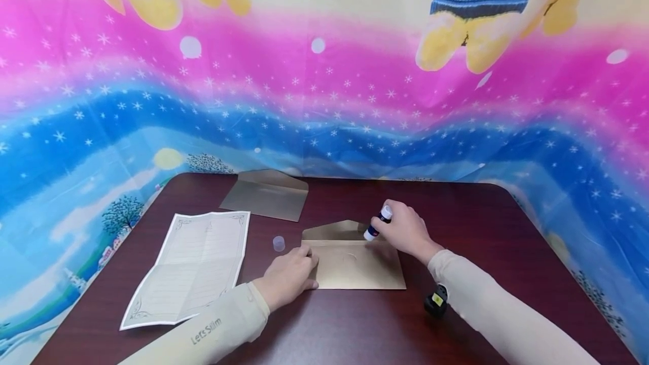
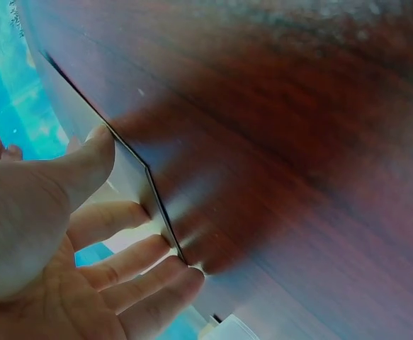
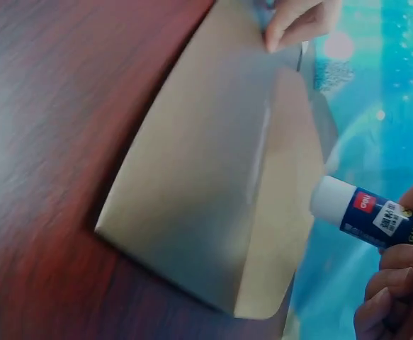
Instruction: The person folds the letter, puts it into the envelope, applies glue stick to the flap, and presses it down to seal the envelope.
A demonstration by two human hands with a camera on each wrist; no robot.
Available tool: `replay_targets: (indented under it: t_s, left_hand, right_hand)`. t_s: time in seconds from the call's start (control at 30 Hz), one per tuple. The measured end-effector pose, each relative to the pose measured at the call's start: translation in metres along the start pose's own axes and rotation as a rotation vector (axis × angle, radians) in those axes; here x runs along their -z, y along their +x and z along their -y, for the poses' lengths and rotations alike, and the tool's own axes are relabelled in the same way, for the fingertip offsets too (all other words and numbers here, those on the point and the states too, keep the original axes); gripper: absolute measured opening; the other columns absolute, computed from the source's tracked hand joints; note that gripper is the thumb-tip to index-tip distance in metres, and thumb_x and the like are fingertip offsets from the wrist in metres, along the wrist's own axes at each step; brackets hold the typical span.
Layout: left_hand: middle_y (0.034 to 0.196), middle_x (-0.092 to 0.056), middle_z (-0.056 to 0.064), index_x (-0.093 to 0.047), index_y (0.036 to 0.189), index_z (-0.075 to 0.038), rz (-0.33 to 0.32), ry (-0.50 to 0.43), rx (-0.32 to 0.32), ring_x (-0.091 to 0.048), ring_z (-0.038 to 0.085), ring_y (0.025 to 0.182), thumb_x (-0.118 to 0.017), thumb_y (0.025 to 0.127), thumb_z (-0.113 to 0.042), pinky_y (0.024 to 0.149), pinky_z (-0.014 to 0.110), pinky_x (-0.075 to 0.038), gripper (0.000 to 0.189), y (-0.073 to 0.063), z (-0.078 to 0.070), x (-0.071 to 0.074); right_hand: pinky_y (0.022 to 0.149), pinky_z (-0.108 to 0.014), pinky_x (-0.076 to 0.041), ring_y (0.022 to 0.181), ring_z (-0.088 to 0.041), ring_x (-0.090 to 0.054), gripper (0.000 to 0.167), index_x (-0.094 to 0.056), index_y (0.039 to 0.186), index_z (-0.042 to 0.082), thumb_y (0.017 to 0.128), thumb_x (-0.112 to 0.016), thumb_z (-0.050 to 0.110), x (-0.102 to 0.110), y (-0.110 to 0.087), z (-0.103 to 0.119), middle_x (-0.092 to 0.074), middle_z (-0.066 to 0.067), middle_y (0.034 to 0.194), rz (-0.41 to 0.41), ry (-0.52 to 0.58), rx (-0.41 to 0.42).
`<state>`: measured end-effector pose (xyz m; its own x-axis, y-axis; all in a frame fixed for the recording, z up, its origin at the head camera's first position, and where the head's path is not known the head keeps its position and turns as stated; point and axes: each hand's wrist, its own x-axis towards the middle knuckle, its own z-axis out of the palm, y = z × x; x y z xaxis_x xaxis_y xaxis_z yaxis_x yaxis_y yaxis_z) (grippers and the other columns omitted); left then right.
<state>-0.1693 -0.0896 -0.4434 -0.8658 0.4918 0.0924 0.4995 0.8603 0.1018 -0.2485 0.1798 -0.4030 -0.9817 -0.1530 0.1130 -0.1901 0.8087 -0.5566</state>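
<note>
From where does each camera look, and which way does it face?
Head: on the head, facing forward and down at the table and near envelope; left hand, right hand and sleeves show.
Left wrist: worn there, facing the left hand and table.
Right wrist: worn there, facing the near envelope; parts of both hands show.
Head and right wrist share the glue stick.

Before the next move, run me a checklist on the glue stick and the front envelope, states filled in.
1. Glue stick held: ok, the right grip is curled around it.
2. Clear cap off: ok, it lies on the table left of the front envelope.
3. Front envelope steadied: ok, the left grip touches its left edge.
4. Flap open: ok, spread toward the table's far side.
5. Flap already coated: cannot tell, no coating is distinguishable.
6. Sheet of paper clear of the front envelope: ok, unfolded farther left.
</note>
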Motion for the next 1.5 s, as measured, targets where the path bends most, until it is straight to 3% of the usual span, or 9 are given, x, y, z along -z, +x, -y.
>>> replay_targets:
  t_s: [0.13, 0.37, 0.7, 1.1, 1.5]
  left_hand:
    - [0.107, -0.057, 0.003, -0.069, 0.106, -0.013, -0.006, 0.001, 0.001, -0.064, 0.022, 0.098, -0.084, 0.081, -0.036, 0.071, 0.037, -0.059, 0.038, 0.000, -0.001, -0.001]
    - [0.115, -0.058, 0.006, -0.070, 0.110, -0.012, -0.007, -0.005, 0.002, -0.065, 0.022, 0.102, -0.083, 0.082, -0.037, 0.070, 0.038, -0.059, 0.039, 0.001, -0.001, -0.003]
    - [0.118, -0.060, 0.006, -0.069, 0.112, -0.014, -0.004, 0.004, 0.002, -0.064, 0.022, 0.104, -0.081, 0.084, -0.038, 0.071, 0.039, -0.060, 0.040, 0.001, -0.003, -0.003]
    - [0.108, -0.059, 0.003, -0.069, 0.113, -0.011, 0.012, 0.017, 0.000, -0.065, 0.021, 0.099, -0.081, 0.084, -0.036, 0.072, 0.038, -0.059, 0.041, 0.001, -0.004, 0.002]
    - [0.108, -0.061, 0.004, -0.070, 0.114, -0.010, -0.002, 0.001, 0.002, -0.066, 0.022, 0.098, -0.082, 0.083, -0.036, 0.072, 0.038, -0.059, 0.042, 0.000, -0.001, 0.000]
  right_hand:
    - [0.056, -0.031, -0.046, 0.068, -0.016, -0.059, 0.016, -0.062, 0.088, 0.013, 0.090, -0.067, 0.028, -0.006, 0.000, 0.007, -0.069, -0.003, 0.079, -0.007, 0.041, 0.021]
    - [0.068, -0.031, -0.051, 0.069, -0.010, -0.063, 0.013, -0.068, 0.091, 0.020, 0.090, -0.072, 0.032, -0.031, -0.007, 0.025, -0.071, 0.004, 0.083, 0.095, 0.037, -0.001]
    - [0.061, -0.031, -0.049, 0.067, -0.009, -0.059, 0.018, -0.064, 0.083, 0.021, 0.088, -0.075, 0.034, -0.045, -0.007, 0.042, -0.065, 0.008, 0.074, 0.123, -0.057, 0.051]
    - [0.055, -0.032, -0.045, 0.063, -0.012, -0.056, 0.024, -0.058, 0.089, 0.017, 0.086, -0.075, 0.033, -0.043, -0.006, 0.040, -0.061, 0.006, 0.073, 0.113, -0.196, 0.094]
    - [0.057, -0.032, -0.049, 0.069, -0.013, -0.059, 0.024, -0.061, 0.095, 0.013, 0.084, -0.075, 0.029, -0.024, -0.009, 0.020, -0.067, 0.001, 0.081, 0.122, -0.225, 0.068]
